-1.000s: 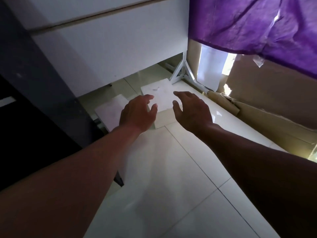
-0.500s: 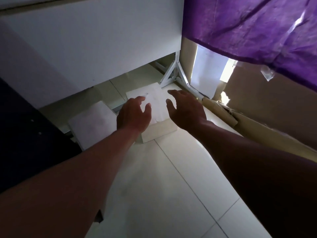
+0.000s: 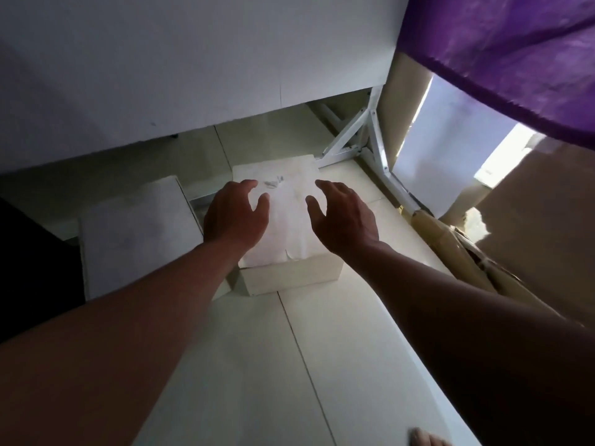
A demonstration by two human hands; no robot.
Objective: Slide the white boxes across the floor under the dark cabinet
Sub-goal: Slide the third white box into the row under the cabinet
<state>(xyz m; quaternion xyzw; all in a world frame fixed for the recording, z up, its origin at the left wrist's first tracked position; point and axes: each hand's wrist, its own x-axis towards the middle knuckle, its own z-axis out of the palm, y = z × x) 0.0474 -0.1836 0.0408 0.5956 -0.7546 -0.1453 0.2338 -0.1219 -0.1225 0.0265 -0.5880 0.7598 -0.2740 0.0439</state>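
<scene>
Hands [image 3: 236,217] flank white box [image 3: 283,217], lengthwise toward cabinet [image 3: 193,59].

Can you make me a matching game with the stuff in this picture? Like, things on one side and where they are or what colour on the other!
Things:
1. right-hand white box
2. left-hand white box
3. cloth
4. metal frame

Clues:
A. purple, hanging at the top right
B. white bars, behind the boxes
C. both hands are spread above it
D. on the floor with no hand over its top

Pairs: 1-C, 2-D, 3-A, 4-B

The left hand and right hand are both open.
</scene>
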